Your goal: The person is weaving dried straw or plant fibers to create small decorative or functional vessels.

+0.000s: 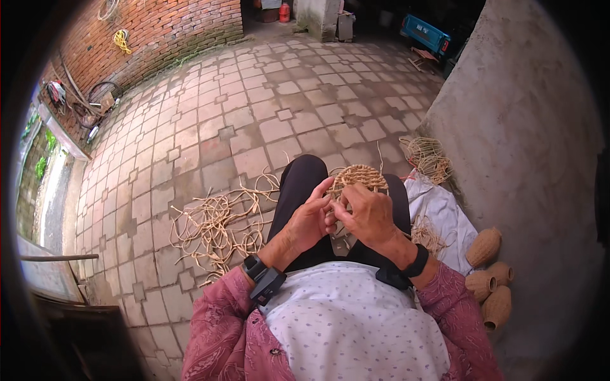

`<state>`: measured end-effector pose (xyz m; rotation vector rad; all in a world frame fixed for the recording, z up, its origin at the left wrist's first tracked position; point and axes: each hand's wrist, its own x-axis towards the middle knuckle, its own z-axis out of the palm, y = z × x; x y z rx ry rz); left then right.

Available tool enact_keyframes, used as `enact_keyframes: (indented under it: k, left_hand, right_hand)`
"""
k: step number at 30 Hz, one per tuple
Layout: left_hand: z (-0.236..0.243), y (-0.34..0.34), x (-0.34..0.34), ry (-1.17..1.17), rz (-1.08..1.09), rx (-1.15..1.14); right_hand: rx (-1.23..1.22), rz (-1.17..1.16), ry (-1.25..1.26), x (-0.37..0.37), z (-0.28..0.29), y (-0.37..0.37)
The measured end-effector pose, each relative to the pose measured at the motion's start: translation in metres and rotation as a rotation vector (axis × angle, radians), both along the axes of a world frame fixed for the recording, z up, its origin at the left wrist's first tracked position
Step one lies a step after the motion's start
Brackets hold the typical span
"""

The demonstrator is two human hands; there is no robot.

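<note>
Just right of frame centre, the tan, rounded, woven-cord piece (360, 174) should be kept steady, its weave drawn evenly snug; left hand (310, 220) and right hand (370, 214) are curled, grips unclear.

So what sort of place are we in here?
Probably a household courtyard, judging by the block paving underfoot, the brick wall at the far left and the grey wall along the right.
</note>
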<state>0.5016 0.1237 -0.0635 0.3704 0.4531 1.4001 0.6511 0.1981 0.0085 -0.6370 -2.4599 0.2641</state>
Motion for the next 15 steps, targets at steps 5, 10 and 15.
enact_keyframes:
  k: [5, 10, 15]
  left_hand:
    - [0.006, -0.005, -0.005, 0.002, 0.077, -0.106]
    - [0.023, -0.026, -0.014, 0.676, 0.282, -0.091]
    - [0.034, -0.025, -0.008, 1.445, 0.371, 0.432]
  right_hand:
    - [0.033, -0.034, 0.031, -0.002, -0.007, 0.004]
    - [-0.702, 0.214, 0.069, 0.013, 0.013, -0.01]
    - [-0.593, 0.27, 0.067, 0.017, 0.034, -0.019]
